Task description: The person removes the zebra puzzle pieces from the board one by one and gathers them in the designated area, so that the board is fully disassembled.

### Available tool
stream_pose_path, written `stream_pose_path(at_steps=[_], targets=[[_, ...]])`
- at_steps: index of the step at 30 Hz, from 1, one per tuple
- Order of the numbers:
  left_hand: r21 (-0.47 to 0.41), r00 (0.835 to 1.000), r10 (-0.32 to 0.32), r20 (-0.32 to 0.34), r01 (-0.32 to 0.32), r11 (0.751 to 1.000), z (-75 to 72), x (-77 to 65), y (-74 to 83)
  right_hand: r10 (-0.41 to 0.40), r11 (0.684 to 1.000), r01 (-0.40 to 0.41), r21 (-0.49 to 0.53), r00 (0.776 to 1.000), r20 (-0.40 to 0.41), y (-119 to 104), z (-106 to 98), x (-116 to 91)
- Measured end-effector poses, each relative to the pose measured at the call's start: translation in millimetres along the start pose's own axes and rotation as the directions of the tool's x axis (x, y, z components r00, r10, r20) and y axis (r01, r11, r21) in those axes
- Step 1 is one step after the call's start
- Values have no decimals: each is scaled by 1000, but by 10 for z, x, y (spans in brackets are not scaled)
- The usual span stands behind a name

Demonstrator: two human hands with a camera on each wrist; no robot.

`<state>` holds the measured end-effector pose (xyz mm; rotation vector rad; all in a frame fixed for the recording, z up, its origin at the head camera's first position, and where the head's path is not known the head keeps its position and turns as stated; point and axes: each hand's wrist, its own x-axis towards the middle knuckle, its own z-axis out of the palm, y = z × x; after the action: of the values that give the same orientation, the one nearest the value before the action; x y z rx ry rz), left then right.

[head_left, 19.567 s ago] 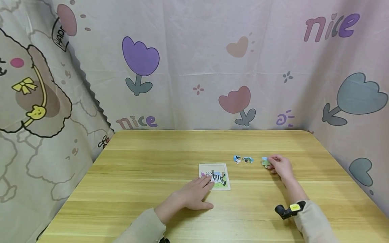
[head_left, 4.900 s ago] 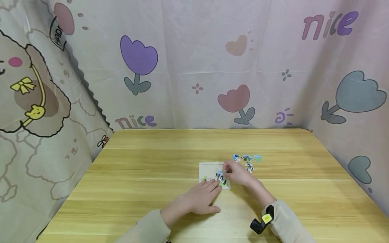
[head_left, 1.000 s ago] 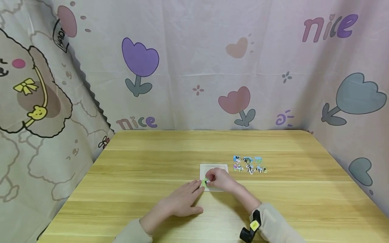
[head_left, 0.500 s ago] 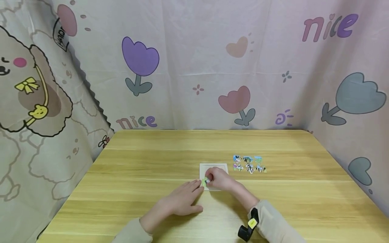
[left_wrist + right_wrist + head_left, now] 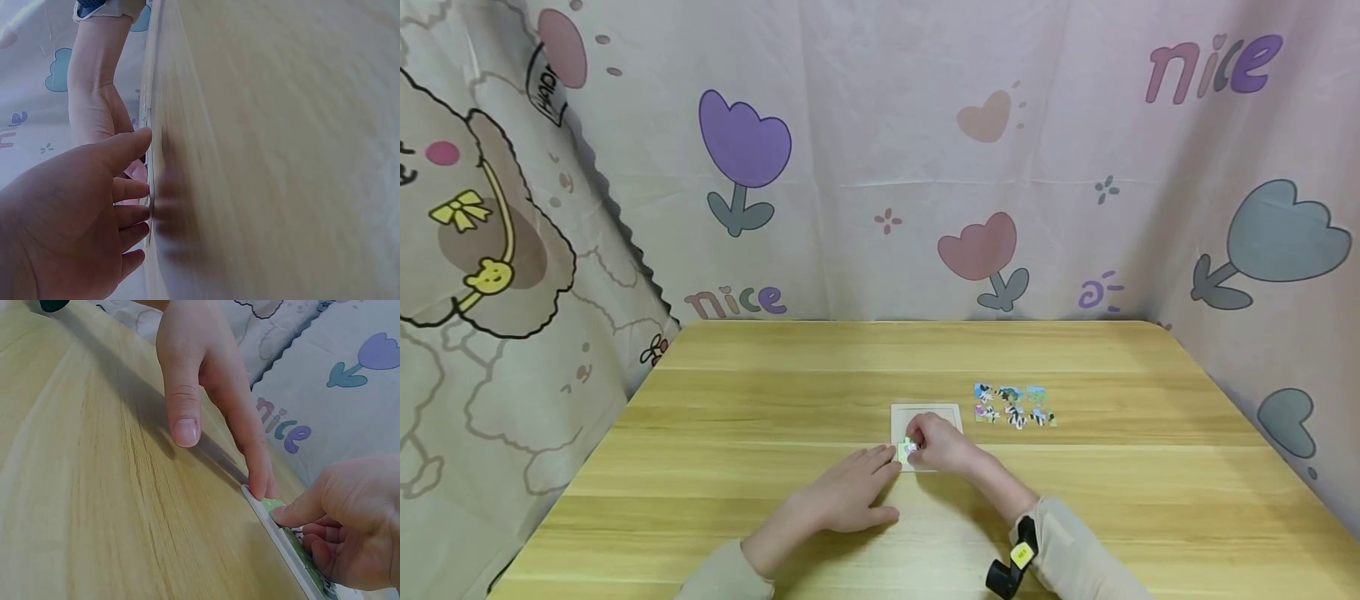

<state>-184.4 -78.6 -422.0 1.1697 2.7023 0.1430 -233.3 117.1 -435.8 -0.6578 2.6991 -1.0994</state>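
A small square puzzle tray (image 5: 926, 407) with a pale rim lies at the middle of the table. My right hand (image 5: 943, 443) pinches a green-and-white puzzle piece (image 5: 903, 452) at the tray's lower left corner. In the right wrist view, the thumb of that hand (image 5: 362, 525) presses on the green piece (image 5: 273, 505) beside the white rim. With fingers outstretched, my left hand (image 5: 850, 492) touches the tray's left edge with its fingertips. Loose zebra-picture puzzle pieces (image 5: 1015, 417) lie in two rows to the right of the tray.
The wooden table (image 5: 760, 400) reaches back to a printed curtain (image 5: 865, 150). A black wrist camera (image 5: 1011, 567) sits on the right forearm, low over the table.
Earlier the tray held most of the zebra picture. Its pieces have since moved to rows on the right. Over the last second both hands stay nearly still; the pinched piece tilts slightly.
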Motion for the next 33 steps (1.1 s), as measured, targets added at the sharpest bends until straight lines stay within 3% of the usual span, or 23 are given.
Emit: stream_pose_path(at_steps=[11,16,22,33], targets=[[-3,1000,6,-9,-6,1000,18,2,-8,0,999,0,46,1000,-8,-1,30,-31],[-1,1000,11,-9,-11,1000,24,-9,-6,7,993,-3,118,999,-33,35,52,-47],[-13,1000,4,5,-3,1000,26,-7,-9,10,957,23,288,994,-112,125,51,-69],[17,1000,3,5,-3,1000,43,-25,-30,64,891,-28,452,996,-64,229,-186,-122]])
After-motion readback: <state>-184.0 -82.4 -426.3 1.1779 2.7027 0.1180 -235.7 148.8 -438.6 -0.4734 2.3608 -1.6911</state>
